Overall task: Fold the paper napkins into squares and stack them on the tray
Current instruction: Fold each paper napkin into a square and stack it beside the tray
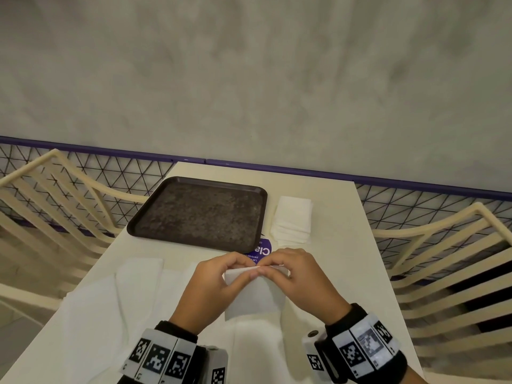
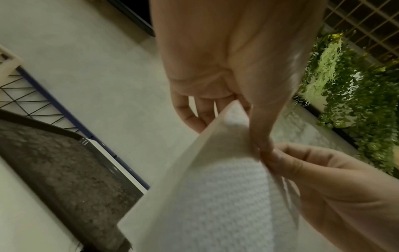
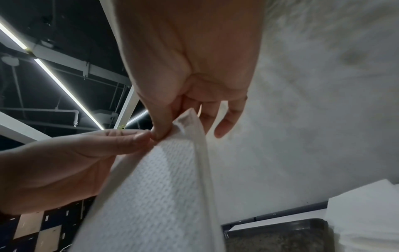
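A white embossed paper napkin hangs folded between both hands above the near part of the table. My left hand pinches its top edge at the left, and my right hand pinches it at the right, thumbs nearly touching. In the left wrist view the napkin is held between thumb and fingers. The right wrist view shows the napkin with its folded edge pinched by the thumb. The dark speckled tray lies bare at the table's far middle.
A stack of white napkins sits right of the tray. Unfolded napkins lie spread on the near left of the cream table. A purple round sticker shows by the tray. Cream chairs and a wire fence flank the table.
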The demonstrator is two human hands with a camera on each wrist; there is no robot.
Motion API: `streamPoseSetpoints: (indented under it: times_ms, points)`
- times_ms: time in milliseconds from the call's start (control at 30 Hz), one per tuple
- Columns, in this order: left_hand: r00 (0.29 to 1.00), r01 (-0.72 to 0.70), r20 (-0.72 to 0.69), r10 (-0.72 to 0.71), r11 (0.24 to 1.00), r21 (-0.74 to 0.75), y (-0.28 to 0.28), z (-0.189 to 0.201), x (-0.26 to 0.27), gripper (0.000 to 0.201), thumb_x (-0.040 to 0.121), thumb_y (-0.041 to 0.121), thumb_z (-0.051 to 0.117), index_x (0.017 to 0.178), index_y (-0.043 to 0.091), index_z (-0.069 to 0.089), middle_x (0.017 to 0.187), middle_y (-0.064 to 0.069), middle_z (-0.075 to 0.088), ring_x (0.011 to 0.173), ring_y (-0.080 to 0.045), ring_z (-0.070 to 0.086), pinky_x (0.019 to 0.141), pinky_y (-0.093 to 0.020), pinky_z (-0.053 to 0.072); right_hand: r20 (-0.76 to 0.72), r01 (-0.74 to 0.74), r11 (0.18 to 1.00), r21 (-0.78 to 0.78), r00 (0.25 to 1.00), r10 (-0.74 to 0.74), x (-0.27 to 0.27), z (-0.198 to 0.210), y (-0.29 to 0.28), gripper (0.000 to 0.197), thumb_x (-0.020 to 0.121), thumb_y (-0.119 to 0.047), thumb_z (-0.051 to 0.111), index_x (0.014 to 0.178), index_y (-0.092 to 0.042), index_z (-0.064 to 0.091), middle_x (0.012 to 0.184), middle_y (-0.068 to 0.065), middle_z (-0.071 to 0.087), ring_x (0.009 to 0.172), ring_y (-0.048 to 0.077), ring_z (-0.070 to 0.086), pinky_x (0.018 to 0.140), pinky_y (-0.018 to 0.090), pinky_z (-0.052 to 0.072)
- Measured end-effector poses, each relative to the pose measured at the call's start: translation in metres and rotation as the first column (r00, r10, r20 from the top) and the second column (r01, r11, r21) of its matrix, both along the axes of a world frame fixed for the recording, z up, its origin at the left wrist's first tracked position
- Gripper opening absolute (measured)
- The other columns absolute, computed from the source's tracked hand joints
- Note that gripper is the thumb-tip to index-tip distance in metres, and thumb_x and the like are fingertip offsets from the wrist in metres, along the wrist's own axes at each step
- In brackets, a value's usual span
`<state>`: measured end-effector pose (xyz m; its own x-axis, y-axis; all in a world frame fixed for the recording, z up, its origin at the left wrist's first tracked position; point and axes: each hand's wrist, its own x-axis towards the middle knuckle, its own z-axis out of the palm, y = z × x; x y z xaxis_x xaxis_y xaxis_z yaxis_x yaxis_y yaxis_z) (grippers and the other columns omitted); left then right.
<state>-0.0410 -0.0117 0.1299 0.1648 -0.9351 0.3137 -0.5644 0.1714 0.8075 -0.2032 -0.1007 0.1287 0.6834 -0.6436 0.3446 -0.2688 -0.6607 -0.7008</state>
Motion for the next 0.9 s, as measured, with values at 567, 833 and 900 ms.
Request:
streamPoseSetpoints:
  times_ms: [567,833,900]
  points:
    - [0.980,0.044,0.198,-0.037,0.999,-0.032,0.003,0.000,0.000,0.038,0.078,0.064,0.052,0.087,0.033,0.072,0.085,0.032,0.066,0.087,0.014,0.057,0.075,0.000,0.038,-0.058,-0.014,1.000,0.021,0.998,0.016,-0.015,-0.002,0.001,0.032,0.082,-0.046,0.054,0.084,-0.021,0.074,0.082,-0.012,0.071,0.080,-0.005,0.058,0.076,0.007,0.039]
    - [0.986,-0.004,0.167,0.004,1.000,-0.004,0.000,-0.009,0.006,0.035,0.073,0.056,0.047,0.081,0.033,0.071,0.077,0.041,0.061,0.082,0.009,0.057,0.070,-0.004,0.039,-0.029,0.078,0.982,0.175,0.997,-0.074,-0.022,-0.003,0.000,0.004,0.079,-0.025,0.073,0.077,-0.022,0.076,0.070,-0.022,0.068,0.075,-0.001,0.060,0.071,0.007,0.038]
    - [0.991,-0.003,0.137,0.006,1.000,-0.020,0.000,-0.010,0.006,0.033,0.073,0.054,0.047,0.082,0.032,0.070,0.069,0.042,0.058,0.083,0.005,0.059,0.070,-0.005,0.041,0.017,0.088,0.966,0.242,0.995,-0.095,-0.024,-0.002,-0.001,0.003,0.078,-0.021,0.074,0.075,-0.022,0.076,0.072,-0.018,0.070,0.074,-0.001,0.061,0.069,0.006,0.040]
